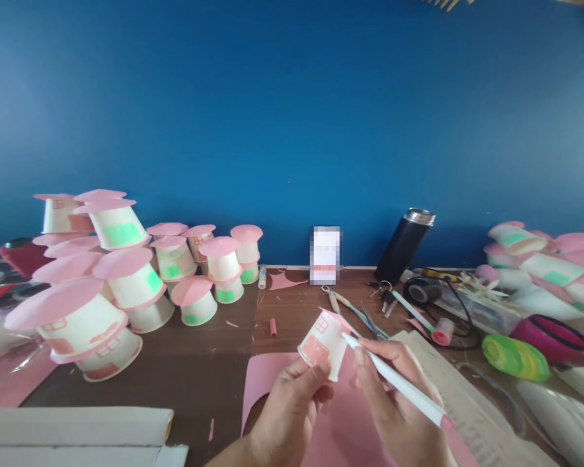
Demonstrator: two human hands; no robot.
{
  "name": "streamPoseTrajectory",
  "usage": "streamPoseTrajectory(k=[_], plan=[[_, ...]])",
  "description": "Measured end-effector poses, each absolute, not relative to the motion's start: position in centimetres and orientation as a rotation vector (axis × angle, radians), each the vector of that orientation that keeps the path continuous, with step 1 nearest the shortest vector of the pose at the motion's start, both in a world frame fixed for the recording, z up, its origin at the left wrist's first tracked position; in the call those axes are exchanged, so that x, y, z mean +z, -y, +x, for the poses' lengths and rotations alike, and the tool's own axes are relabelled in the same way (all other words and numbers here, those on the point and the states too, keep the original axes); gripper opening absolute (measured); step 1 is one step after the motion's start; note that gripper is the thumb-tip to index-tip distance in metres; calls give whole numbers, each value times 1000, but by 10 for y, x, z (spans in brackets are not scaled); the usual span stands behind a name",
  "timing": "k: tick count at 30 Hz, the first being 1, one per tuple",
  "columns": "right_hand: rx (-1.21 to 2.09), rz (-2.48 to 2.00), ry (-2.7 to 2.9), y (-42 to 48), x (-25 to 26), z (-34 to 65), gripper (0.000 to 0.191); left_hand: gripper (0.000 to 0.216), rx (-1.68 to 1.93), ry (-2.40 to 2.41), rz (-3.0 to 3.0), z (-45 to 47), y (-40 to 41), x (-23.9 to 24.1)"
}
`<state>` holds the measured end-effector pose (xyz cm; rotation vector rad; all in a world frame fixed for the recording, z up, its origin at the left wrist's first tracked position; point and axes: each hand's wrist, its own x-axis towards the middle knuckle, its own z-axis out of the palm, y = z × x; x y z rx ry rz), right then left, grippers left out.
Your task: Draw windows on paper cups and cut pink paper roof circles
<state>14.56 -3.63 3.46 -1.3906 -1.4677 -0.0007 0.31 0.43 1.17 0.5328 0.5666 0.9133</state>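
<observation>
My left hand (294, 399) grips a small white paper cup (338, 344) near its rim, tilted, with the thumb on its front. A pink window and a pink door patch are drawn on the cup, and pink shows along its upper edge. In my right hand (394, 389) is a white marker (403, 383) with a pink back end, held like a pen. Its tip is at the cup's right side; I cannot tell whether it touches. Beneath both hands lies a pink paper sheet (267, 376), curled at its left edge.
Stacked paper cups with pink paper roofs (121, 259) fill the left; more cups (555, 279) are piled at right. A blurred white rectangle (326, 256) and a black flask (403, 243) stand by the blue wall. Pliers (348, 305), a pink marker cap (273, 327) and a green tape roll (514, 357) lie around.
</observation>
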Motion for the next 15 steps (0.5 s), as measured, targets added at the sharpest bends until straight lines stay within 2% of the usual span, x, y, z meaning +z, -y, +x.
streamPoseTrajectory(k=[15], plan=[[-7,-1353,1486,34,38,144,9,27,915,-565,541,4,-3,11]])
